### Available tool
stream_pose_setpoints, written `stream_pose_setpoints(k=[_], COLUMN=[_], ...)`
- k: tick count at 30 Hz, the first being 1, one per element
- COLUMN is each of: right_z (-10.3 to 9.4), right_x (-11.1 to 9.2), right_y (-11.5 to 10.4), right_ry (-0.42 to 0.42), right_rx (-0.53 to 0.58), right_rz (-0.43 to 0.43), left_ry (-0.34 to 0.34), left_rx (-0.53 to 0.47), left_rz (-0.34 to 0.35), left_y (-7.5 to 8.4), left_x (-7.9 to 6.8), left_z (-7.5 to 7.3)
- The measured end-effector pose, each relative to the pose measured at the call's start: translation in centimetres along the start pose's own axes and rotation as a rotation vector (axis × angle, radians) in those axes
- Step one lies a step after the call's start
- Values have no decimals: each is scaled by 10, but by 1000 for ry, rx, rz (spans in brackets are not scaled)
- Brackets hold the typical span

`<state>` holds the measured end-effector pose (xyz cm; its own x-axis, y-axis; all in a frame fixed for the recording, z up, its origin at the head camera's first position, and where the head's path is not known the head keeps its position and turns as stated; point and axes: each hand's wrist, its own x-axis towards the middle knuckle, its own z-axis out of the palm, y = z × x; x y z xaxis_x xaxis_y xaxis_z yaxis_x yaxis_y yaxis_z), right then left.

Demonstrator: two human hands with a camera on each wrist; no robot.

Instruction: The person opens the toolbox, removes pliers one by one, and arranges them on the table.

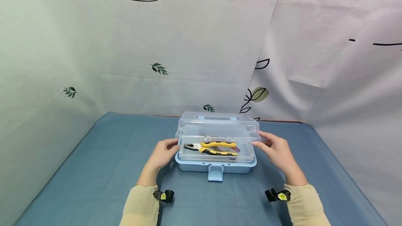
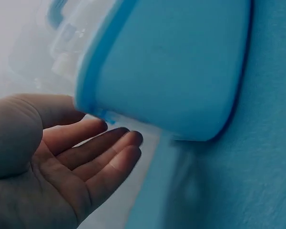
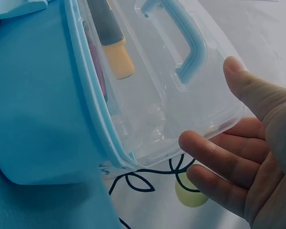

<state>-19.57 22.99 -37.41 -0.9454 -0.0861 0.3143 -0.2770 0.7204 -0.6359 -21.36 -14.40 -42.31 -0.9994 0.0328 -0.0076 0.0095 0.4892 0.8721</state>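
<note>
At twelve o'clock from our sleeves [image 1: 139,203], on the blue table cover [image 1: 110,177], sits the toolbox [image 1: 194,167], our left hand [image 1: 161,154] at its nine o'clock and our right hand [image 1: 279,149] at its three. The clear lid [image 1: 216,128] is tilted back, partway raised, its pale blue handle [image 1: 216,118] toward twelve, while the front latch [image 1: 215,174] hangs down at six. Just in front of the lid's edge, yellow-and-black pliers [image 1: 203,145] lie on the clear inner tray [image 1: 188,156], jaws toward nine. We judge the step in hand to be working the lid on its hinge, though which way it is going we cannot tell. Our left fingers are loosely spread at the end of the box, the thumb reaching behind the rim, where its tip is hidden. Our right thumb stands well apart from the fingers with the lid's corner between; we see no tight pinch, and cannot tell how firmly either hand presses. The next move, we think, calls for even guidance from nine and three together, so the lid does not twist, with fingertips kept out of the rim and the pliers left undisturbed.
</note>
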Motion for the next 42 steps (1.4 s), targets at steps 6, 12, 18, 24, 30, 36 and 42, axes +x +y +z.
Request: stream_pose_setpoints(k=[6, 12, 18, 24, 30, 36, 42], right_z=[1, 2, -1, -7, -16, -28, -35], right_x=[3, 10, 20, 34, 50, 67, 82], right_y=[-1, -1, -2, -6, -6, -8, -10], right_ry=[25, 56, 39, 35, -7, -97, -178], right_rx=[-23, -38, -62, -64, -51, -48, -29], right_rz=[-3, -22, -16, 11, 16, 28, 29], left_ry=[1, 24, 38, 27, -20, -52, -46], left_rx=[-56, -68, -57, -64, -121, -168, -149], left_rz=[-27, -40, -43, -43, -53, -56, -66], left_y=[-2, -3, -1, -2, -2, -2, -3], left_x=[1, 4, 3, 3, 4, 2, 0], left_z=[3, 6, 6, 5, 4, 1, 1])
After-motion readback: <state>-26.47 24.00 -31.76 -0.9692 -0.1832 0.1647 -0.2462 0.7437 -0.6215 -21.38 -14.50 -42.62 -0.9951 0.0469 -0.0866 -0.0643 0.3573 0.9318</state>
